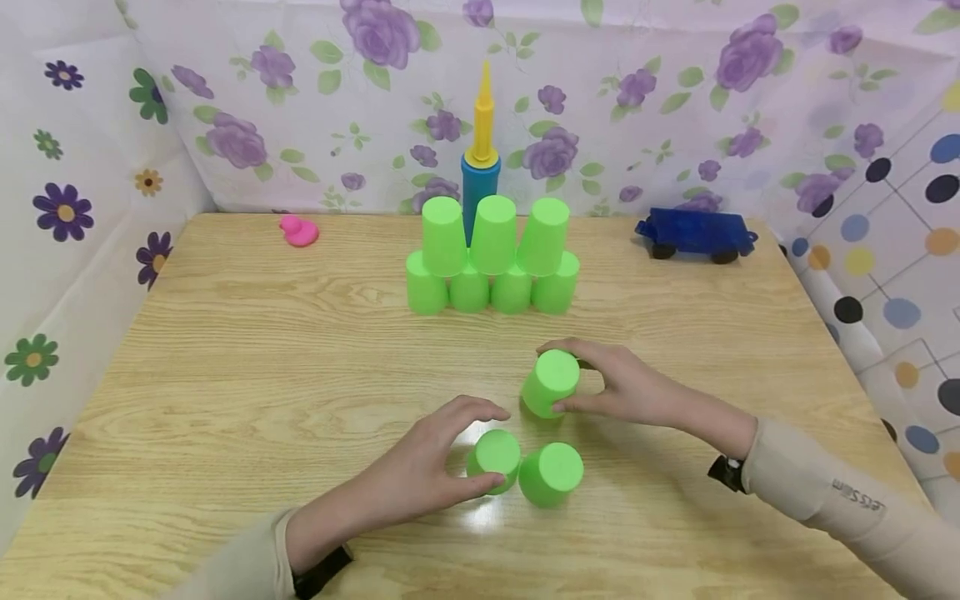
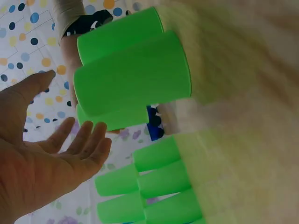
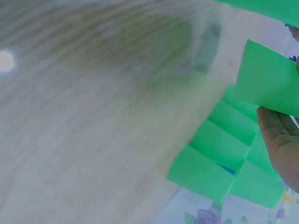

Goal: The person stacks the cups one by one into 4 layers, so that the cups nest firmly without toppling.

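Around an upside-down green cup [image 1: 555,385] my right hand [image 1: 630,385] curls, thumb in front and fingers at its back. The right wrist view shows this cup [image 3: 267,80] between the thumb and fingers of the right hand [image 3: 286,148]. My left hand [image 1: 420,462] spreads beside another upturned green cup [image 1: 496,460]. In the left wrist view a gap shows between the left hand [image 2: 56,158] and that cup [image 2: 133,72]. A third green cup [image 1: 551,475] stands just right of it. Behind them rises a two-row stack of green cups [image 1: 495,237], three over a longer bottom row.
Behind the stack stands a blue and yellow pump [image 1: 482,171]. A pink toy duck [image 1: 300,231] sits at the back left of the wooden table [image 1: 247,358]. A blue toy wagon [image 1: 697,232] stands at the back right. Patterned cloths hang around the table.
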Demonstrator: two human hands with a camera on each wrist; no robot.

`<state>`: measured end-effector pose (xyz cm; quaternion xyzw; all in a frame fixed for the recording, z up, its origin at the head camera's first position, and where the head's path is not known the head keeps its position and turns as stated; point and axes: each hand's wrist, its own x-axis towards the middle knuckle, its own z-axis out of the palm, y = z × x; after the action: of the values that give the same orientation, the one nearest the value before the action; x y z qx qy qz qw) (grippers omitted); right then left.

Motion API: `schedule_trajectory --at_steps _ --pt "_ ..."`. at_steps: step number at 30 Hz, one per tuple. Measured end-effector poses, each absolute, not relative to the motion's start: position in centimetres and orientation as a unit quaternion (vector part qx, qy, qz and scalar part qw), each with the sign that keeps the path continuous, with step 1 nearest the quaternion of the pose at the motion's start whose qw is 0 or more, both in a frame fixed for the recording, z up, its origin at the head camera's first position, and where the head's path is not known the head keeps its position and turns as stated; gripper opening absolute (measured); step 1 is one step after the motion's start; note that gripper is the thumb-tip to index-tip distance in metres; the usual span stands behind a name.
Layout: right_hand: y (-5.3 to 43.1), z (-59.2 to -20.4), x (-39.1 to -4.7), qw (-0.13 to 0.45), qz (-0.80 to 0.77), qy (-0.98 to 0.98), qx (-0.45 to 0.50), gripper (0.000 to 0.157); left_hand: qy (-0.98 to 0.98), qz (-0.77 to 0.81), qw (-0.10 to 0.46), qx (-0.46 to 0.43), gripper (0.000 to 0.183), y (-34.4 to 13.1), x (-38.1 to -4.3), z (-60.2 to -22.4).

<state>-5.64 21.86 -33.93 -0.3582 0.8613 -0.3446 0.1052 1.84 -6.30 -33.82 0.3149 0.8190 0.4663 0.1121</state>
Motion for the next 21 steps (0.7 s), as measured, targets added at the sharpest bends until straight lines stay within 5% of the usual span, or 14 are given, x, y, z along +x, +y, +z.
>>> schedule_trajectory --at_steps 21 --pt "24.5 -33.1 -5.3 0.096 -0.339 0.868 -0.35 0.063 0.838 0.468 0.097 0.263 0.057 -5.6 3.0 -35.6"
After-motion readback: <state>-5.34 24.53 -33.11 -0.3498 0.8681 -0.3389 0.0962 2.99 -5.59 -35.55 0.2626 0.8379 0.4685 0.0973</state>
